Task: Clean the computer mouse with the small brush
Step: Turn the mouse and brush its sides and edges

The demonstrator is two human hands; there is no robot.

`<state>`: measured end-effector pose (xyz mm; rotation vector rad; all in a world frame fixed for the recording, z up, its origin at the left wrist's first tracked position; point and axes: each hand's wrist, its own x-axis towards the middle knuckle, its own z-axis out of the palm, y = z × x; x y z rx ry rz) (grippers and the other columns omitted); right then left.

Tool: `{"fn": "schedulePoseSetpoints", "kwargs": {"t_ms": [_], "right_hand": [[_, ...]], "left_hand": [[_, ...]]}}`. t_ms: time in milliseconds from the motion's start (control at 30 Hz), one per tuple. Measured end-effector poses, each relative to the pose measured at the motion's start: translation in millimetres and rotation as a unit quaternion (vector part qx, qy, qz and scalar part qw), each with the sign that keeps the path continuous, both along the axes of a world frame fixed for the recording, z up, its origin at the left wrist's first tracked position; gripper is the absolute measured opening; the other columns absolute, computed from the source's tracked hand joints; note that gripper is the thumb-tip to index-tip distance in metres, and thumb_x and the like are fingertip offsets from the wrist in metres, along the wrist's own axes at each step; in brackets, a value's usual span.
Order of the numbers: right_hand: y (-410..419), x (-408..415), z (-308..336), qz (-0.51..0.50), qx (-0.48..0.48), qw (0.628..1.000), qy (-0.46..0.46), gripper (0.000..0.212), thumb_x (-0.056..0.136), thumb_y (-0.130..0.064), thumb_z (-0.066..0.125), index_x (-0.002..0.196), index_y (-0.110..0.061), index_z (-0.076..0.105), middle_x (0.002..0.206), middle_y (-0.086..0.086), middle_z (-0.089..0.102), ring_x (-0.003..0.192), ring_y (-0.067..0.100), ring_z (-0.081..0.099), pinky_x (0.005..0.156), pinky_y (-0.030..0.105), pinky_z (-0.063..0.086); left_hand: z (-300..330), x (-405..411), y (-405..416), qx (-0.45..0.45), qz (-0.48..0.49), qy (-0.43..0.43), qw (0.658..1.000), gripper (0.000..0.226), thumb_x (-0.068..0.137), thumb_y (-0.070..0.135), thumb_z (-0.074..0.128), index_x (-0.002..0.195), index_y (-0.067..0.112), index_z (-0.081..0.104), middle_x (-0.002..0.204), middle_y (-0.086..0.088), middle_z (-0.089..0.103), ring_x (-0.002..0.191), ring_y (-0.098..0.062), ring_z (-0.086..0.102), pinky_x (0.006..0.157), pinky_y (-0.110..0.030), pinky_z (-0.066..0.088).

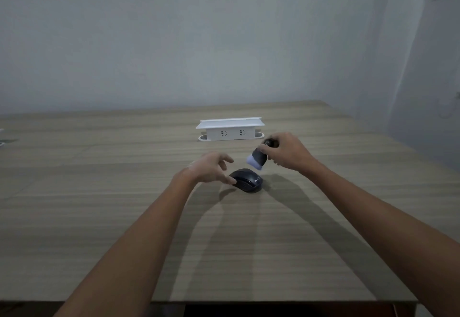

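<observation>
Right grip (281,152) clasps brush (258,158) above mouse (247,180); left grip (211,168), unclenched, touches it.

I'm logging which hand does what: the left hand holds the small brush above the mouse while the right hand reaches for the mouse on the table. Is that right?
Not quite: the hands are swapped. In the head view the right hand holds the small brush above the mouse, and the left hand, open, reaches for the mouse on the table.
</observation>
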<state>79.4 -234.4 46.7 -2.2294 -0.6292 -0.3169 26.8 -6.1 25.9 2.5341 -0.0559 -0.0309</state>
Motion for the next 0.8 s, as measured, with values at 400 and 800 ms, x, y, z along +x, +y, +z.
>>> {"fn": "schedulePoseSetpoints", "kwargs": {"t_ms": [400,800], "right_hand": [[-10.1,-2.6,0.6,0.072,-0.021,0.996,0.049,0.023,0.088,-0.021,0.068,0.076,-0.002,0.071,0.057,0.001,0.057,0.042,0.003,0.044,0.045,0.018,0.038],[1.1,2.6,-1.3,0.071,-0.096,0.993,-0.005,0.027,0.086,-0.023,0.068,0.072,0.0,0.067,0.056,0.0,0.055,0.044,0.007,0.044,0.049,0.024,0.038]], "left_hand": [[-15.9,16.7,-8.1,-0.004,-0.102,0.031,0.994,0.071,0.072,0.028,0.089,0.137,0.027,0.059,0.135,0.009,0.062,0.128,-0.013,0.056,0.112,-0.036,0.043],[-8.7,14.5,-10.9,0.001,-0.105,0.023,0.994,0.064,0.075,0.022,0.087,0.133,0.017,0.063,0.127,0.004,0.066,0.12,-0.015,0.06,0.101,-0.028,0.047]]}}
